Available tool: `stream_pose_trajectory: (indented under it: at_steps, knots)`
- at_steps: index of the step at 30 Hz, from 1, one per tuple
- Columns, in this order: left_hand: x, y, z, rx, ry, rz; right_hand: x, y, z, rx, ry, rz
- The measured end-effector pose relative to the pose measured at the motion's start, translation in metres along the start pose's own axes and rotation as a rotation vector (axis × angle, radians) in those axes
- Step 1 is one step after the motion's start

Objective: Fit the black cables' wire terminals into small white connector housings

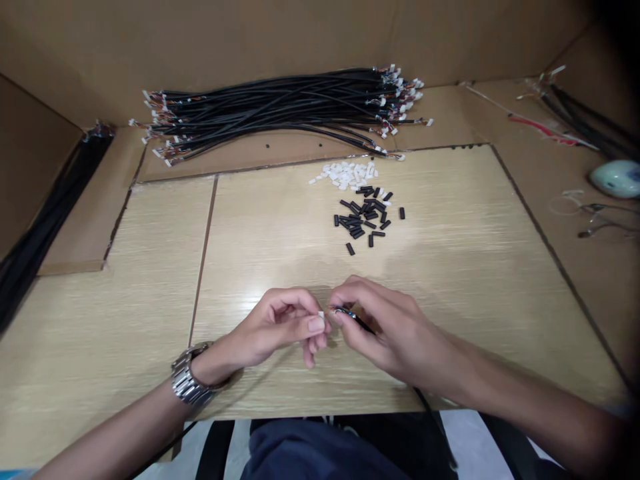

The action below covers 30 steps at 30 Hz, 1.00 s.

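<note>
My left hand [283, 327] pinches a small white connector [321, 314] between thumb and forefinger, its other fingers curled loosely below. Close to its right, my right hand [395, 330] is closed on the end of a black cable [367, 325], and thin coloured wires [341, 309] poke out from the fingertips toward the connector. A narrow gap seems to separate the wire tips from the connector. Below my right wrist the cable hangs over the table's front edge. Beyond the hands lie a loose pile of short black pieces [370, 215] and a heap of small white connectors [350, 175].
A bundle of black cables [270, 110] with white-tipped ends lies along the back cardboard. More black cables [50, 200] rest at the left. On the right are further cables [575, 110], a red strip [543, 130], a pale rounded object [616, 179] and tweezer-like metal tools [607, 223].
</note>
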<state>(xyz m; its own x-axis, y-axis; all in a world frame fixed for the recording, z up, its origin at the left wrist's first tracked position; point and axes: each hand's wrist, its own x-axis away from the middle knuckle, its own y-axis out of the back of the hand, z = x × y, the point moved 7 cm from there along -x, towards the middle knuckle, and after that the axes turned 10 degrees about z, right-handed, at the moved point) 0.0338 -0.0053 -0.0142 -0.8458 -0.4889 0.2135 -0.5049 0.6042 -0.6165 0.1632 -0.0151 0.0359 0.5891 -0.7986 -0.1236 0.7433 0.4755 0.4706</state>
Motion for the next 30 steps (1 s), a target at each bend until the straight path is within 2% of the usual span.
stream_pose_trajectory:
  at_steps: [17, 24, 30]
  knots:
    - [0.0008, 0.0017, -0.0005, -0.021, -0.010, -0.032, -0.0006, -0.0032, 0.0025, 0.210, 0.081, 0.030]
    - [0.0012, 0.0008, -0.0001, -0.074, -0.022, -0.050, -0.0006, -0.0037, 0.0004, 0.206, 0.067, 0.026]
    - [0.0006, -0.0005, -0.0023, -0.078, -0.033, -0.037, -0.0002, -0.0029, 0.0063, 0.255, 0.120, 0.059]
